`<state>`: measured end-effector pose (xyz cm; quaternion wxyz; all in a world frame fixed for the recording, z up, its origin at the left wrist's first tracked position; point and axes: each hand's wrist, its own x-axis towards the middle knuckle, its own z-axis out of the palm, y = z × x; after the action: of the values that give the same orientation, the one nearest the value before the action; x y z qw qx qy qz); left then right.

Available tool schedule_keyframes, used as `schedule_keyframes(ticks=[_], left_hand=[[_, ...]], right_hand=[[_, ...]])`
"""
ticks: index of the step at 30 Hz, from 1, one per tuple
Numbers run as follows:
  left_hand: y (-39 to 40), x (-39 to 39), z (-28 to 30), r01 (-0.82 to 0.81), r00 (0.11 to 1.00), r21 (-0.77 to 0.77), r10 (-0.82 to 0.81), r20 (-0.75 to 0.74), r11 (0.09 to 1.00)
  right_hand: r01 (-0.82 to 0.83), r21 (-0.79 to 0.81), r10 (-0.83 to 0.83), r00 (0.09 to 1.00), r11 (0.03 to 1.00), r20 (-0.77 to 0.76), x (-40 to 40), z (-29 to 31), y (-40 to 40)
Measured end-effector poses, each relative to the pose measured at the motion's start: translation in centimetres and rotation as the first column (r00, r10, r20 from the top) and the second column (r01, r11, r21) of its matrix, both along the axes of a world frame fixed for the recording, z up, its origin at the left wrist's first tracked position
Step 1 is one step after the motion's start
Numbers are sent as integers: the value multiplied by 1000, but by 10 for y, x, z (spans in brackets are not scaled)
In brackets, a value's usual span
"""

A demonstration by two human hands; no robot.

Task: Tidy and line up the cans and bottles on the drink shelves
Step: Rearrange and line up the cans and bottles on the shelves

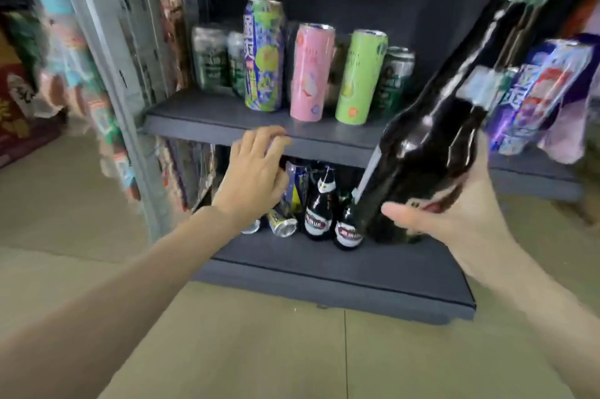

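Note:
My right hand (444,220) grips the lower body of a large dark bottle (454,125) with a green cap, tilted up to the right in front of the shelves. My left hand (256,171) reaches into the lower shelf (324,272), fingers curled round the top of a blue-and-yellow can (296,185). Beside it stand two small dark bottles (319,203) (349,229), and a silver-ended can (282,224) lies on its side. On the upper shelf (211,129) stand a tall green-and-blue can (263,57), a pink can (311,73) and a light green can (360,77).
Dark green cans (209,57) (394,80) stand behind the front row. Blurred purple-blue cans (545,96) fill the upper shelf's right end. A grey upright post (107,73) with hanging packets borders the shelves on the left. Tan floor lies below.

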<state>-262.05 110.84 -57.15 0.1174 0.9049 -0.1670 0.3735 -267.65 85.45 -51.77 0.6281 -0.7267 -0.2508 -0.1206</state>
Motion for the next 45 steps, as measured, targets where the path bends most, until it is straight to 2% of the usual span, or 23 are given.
schedule_keyframes(ticks=[3,7,10,15,22,32,34,37,40,42,45], left_hand=[[-3,2,-71,-85,978,-72,69,-197,994],[-25,8,-133,-174,914,-104,121,-388,979],[-52,21,-164,-222,865,-159,119,-487,962],[-80,43,-183,-395,758,-409,40,-652,823],[-77,71,-198,-402,762,-493,-17,-647,772],[-81,108,-186,-244,799,-511,-128,-588,825],[-82,118,-184,-228,783,-486,-138,-607,843],[-87,128,-183,-234,745,-522,-194,-638,820],[-92,125,-187,-241,768,-561,-197,-609,792],[-93,123,-188,-249,795,-570,-171,-582,783],[-93,123,-187,-265,799,-552,-140,-584,790]], right_hand=[[39,-26,-43,985,999,-169,9,-83,-10],[184,-161,-220,944,970,-245,29,-162,-25],[274,-188,-320,900,943,-297,49,-203,-31],[424,-140,-446,841,895,-306,82,-248,-37],[521,-125,-535,806,844,-252,125,-277,-47],[523,-93,-529,818,847,-226,187,-285,-55],[516,-107,-526,818,850,-234,192,-286,-58],[531,-137,-548,800,836,-242,187,-279,-57],[630,-105,-639,758,769,-134,157,-268,-50],[611,-85,-616,786,787,-49,136,-262,-36],[450,-264,-476,879,853,-38,137,-259,-11]])
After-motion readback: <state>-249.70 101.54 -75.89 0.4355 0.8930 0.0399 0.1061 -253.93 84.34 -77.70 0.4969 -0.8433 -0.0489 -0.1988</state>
